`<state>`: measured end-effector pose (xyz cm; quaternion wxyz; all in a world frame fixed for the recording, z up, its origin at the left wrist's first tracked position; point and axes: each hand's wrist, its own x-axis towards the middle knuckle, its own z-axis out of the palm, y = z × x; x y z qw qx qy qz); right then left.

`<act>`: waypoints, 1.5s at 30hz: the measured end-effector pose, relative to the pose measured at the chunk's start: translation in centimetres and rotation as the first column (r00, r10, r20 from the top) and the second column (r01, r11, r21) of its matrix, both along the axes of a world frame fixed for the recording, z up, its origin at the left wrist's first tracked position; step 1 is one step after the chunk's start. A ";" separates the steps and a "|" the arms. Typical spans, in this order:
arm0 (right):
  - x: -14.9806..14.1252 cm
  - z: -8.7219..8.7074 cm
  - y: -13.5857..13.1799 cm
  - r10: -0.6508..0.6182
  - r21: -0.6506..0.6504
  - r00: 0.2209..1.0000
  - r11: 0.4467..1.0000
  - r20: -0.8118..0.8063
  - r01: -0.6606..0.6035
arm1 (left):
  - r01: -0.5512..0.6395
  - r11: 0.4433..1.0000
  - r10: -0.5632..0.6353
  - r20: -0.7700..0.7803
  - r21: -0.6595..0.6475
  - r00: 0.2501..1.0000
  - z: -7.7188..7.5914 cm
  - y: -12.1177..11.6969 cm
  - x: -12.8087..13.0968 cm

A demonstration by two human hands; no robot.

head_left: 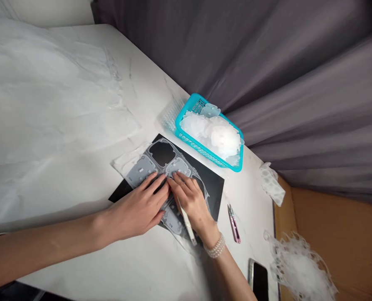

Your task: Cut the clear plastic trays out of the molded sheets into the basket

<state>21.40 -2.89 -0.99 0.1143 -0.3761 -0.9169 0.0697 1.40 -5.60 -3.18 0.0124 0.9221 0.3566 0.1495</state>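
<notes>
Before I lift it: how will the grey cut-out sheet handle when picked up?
The grey cut-out sheet is likely floppy and light: it looks thin on the black mat. Its narrow strips may tear easily, and it may cling to the clear film beneath.

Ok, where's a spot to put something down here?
Bare marble shows between the plastic sheet and the blue basket, and below the left forearm. It's crowded on the black mat, where the left hand and right hand holding a white tool press the grey sheet, and by the pink snips and phone.
</notes>
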 end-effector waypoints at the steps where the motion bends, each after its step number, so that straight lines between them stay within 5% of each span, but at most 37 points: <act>1: -0.2 0.0 0.1 0.003 -0.019 1.000 1.000 -0.027 -0.003 | 0.008 1.000 -0.008 0.005 0.001 1.000 -0.1 0.0 -0.1; 3: -0.3 0.0 0.6 -0.061 -0.118 0.982 0.992 -0.180 0.040 | 0.019 1.000 -0.019 0.016 0.000 1.000 -0.3 0.1 -0.2; 5: 1.1 0.1 1.3 -0.291 -0.297 0.867 0.938 -0.405 0.176 | 0.030 0.999 -0.030 0.015 -0.015 0.999 -0.1 0.2 -0.3; 8: 6.5 0.9 2.1 -0.686 -0.572 0.392 0.728 -0.613 0.378 | 0.036 0.998 -0.037 -0.012 -0.061 0.999 0.6 0.3 -0.5; 14: 19.1 4.1 -0.8 -0.690 -0.576 0.081 0.657 -0.719 0.487 | 0.030 0.996 -0.030 -0.002 -0.088 1.000 1.4 0.4 -0.5; 17: 18.5 5.0 -3.3 -0.686 -0.602 -0.003 0.637 -0.728 0.481 | 0.021 0.995 -0.012 0.088 -0.100 0.996 1.8 1.0 -0.1; 21: 11.7 6.0 -4.4 -0.743 -0.741 -0.129 0.603 -0.656 0.296 | -0.031 0.961 0.121 0.313 -0.276 0.942 4.2 2.5 0.7; 23: 8.0 6.8 -4.3 -0.767 -0.768 -0.092 0.615 -0.635 0.181 | -0.014 0.870 0.257 0.429 -0.494 0.866 5.8 3.2 0.8; 24: 6.4 7.2 -4.2 -0.772 -0.768 -0.036 0.625 -0.635 0.137 | 0.049 0.781 0.326 0.473 -0.622 0.819 6.5 3.4 0.8; 26: 3.9 7.8 -3.9 -0.768 -0.764 0.075 0.640 -0.636 0.081 | 0.302 0.515 0.426 0.546 -0.802 0.722 7.5 3.8 0.6; 28: 2.4 8.3 -3.6 -0.764 -0.765 0.127 0.642 -0.632 0.054 | 0.557 0.249 0.505 0.597 -0.792 0.623 7.8 4.0 0.2; 30: 1.8 8.4 -3.2 -0.775 -0.781 0.138 0.624 -0.616 0.017 | 0.675 0.112 0.582 0.599 -0.729 0.550 7.7 4.1 -0.3; 34: 2.1 8.9 -2.5 -0.806 -0.825 0.188 0.562 -0.562 -0.059 | 0.674 0.070 0.636 0.554 -0.735 0.537 7.5 3.9 -0.9; 39: 3.0 9.7 -2.2 -0.833 -0.874 0.290 0.485 -0.471 -0.028 | 0.638 0.083 0.606 0.547 -0.766 0.578 7.2 3.9 -1.1; 45: 3.5 9.7 -2.1 -0.860 -0.902 0.272 0.421 -0.432 -0.100 | 0.624 0.101 0.564 0.562 -0.774 0.605 6.8 4.1 -1.1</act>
